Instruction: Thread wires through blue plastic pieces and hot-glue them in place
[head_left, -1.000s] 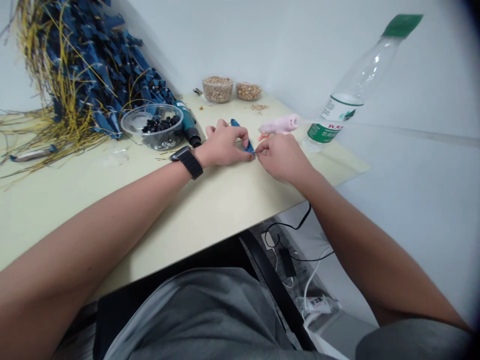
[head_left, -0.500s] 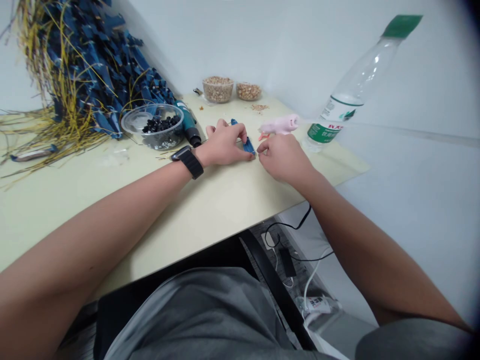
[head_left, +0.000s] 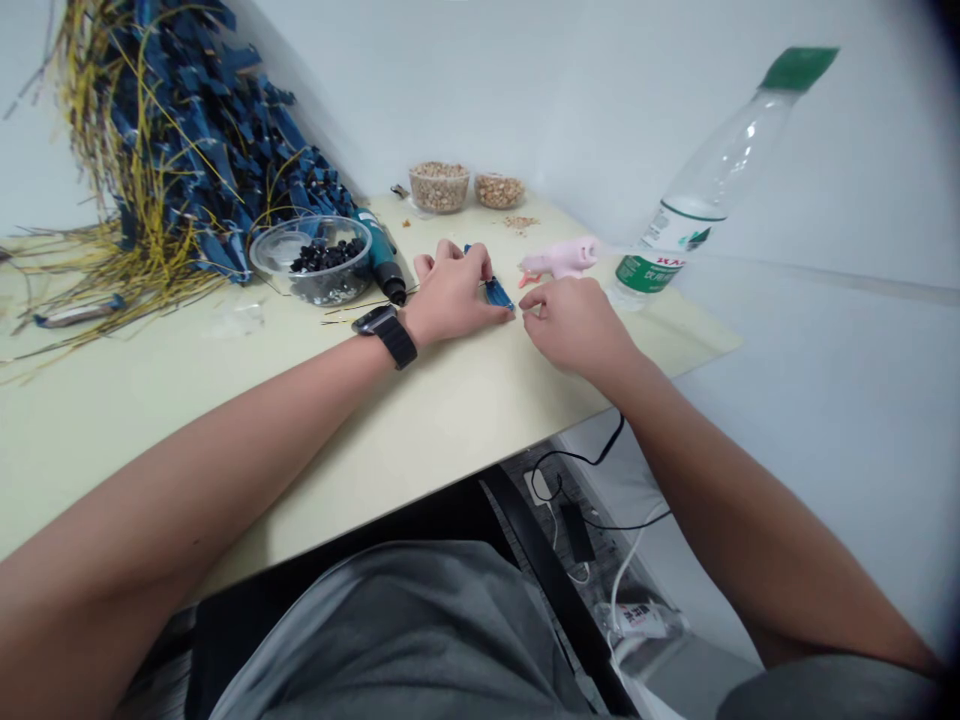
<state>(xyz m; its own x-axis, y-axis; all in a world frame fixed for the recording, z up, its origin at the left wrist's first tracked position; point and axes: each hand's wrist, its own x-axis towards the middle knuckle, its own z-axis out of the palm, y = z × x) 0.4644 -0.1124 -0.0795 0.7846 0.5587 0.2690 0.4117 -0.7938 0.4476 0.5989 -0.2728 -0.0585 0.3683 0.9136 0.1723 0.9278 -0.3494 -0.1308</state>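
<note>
- the blue strip (head_left: 498, 294) is lying on the pale yellow table (head_left: 450, 410), right under the left hand (head_left: 454, 295)
- left thumb and index are well parted, thumb tip by the strip's near end, index over it further up. can't tell if they're actually gripping it
- right hand (head_left: 576, 320) is just beside that near end, fingers curled in, thumb and index almost together. can't tell if something tiny is pinched there
- pink glue gun (head_left: 566, 257) sits just behind the right hand, clear bottle (head_left: 697, 205) with a green cap to the right of it
- on the left side: tub of black bits (head_left: 330, 290), a green and black power tool (head_left: 382, 258) right beside it, then a big heap of blue pieces and yellow strands (head_left: 214, 150)
</note>
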